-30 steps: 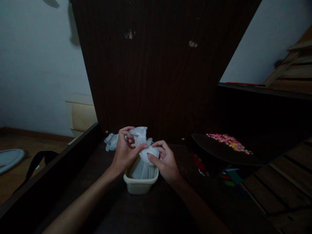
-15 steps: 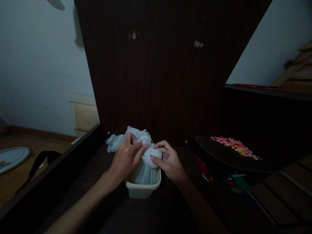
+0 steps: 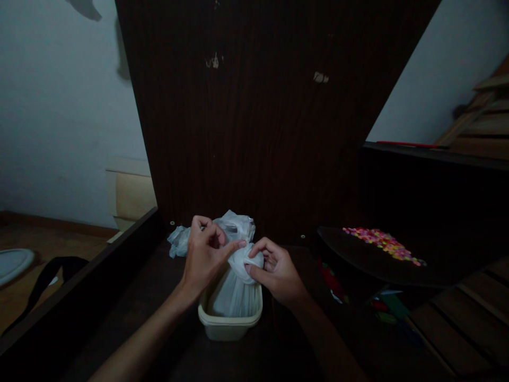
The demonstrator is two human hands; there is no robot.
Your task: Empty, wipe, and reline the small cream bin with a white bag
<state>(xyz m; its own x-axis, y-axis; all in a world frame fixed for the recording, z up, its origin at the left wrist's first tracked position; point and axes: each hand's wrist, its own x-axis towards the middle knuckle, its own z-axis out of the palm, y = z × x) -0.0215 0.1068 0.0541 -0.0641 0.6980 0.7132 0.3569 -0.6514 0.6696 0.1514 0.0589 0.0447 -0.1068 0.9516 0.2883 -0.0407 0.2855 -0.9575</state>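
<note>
A white plastic bag point(image 3: 235, 297), gathered and twisted into a knot near its top, stands inside a cream plastic tub point(image 3: 230, 321). My right hand point(image 3: 277, 269) pinches the rounded knot between thumb and fingers. On the other side, my left hand point(image 3: 207, 252) has its fingers curled around the bag's loose upper part, and its thumb reaches across to touch the knot. The bag's crumpled top spreads up behind the hands. What the bag contains cannot be made out. Another crumpled pale plastic bag point(image 3: 178, 242) lies to the left, partly behind my left hand.
A tall dark wooden panel point(image 3: 254, 132) rises behind the tub. A low dark rail point(image 3: 119, 246) runs along the left. At right, a dark rounded shelf point(image 3: 338, 246) bears a strip of small pink and yellow pieces point(image 3: 384, 244). Slatted wood lies lower right.
The left fingers have shifted away from the knot and curled more, while the thumb stays at it. The bag's top now leans right. The right hand keeps its pinch.
</note>
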